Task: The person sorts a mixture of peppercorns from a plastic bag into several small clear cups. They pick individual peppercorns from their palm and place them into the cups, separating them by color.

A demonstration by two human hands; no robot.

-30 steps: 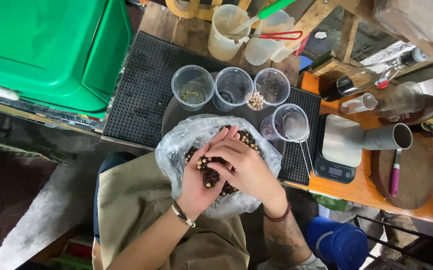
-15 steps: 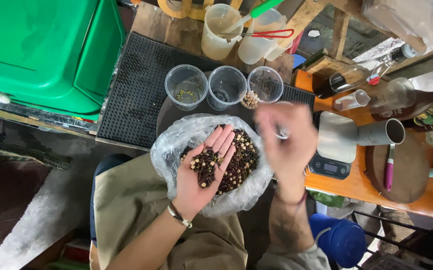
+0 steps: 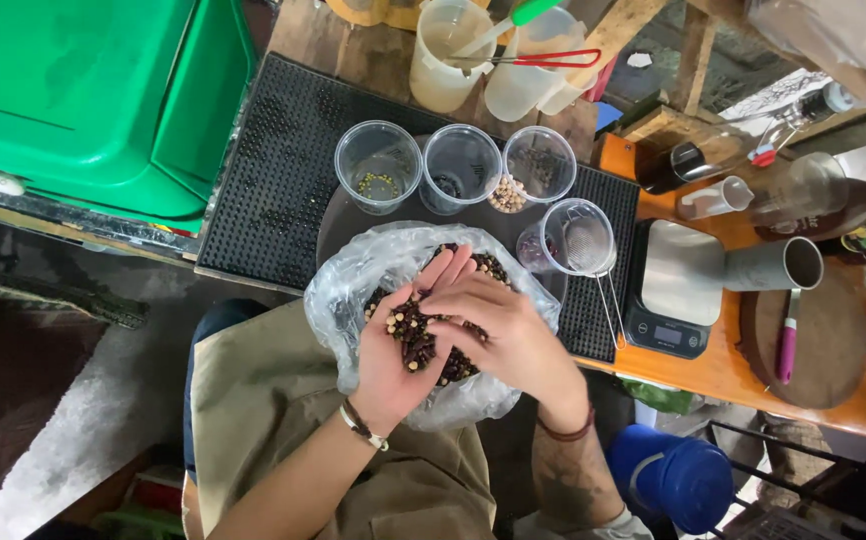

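My left hand [image 3: 400,350] lies palm up inside a clear plastic bag [image 3: 348,290] on my lap, cupping a heap of mixed dark and pale beans [image 3: 411,335]. My right hand [image 3: 503,330] reaches over that palm, its fingertips pinching among the beans. Beyond the bag stand three clear plastic cups in a row: one [image 3: 378,165] with yellowish seeds, one [image 3: 460,165] with a few dark ones, one [image 3: 540,170] with pale round beans. A fourth cup [image 3: 575,240] to the right holds a small wire strainer.
The cups sit on a black rubber mat [image 3: 273,170]. A green bin [image 3: 93,95] is at the left. A small digital scale [image 3: 673,295], a metal cup [image 3: 778,265] and a round wooden board [image 3: 828,345] lie on the orange counter. A blue container [image 3: 673,475] stands below.
My right hand, which was up by the strainer cup half a second ago, has come back down onto the beans in my left palm.
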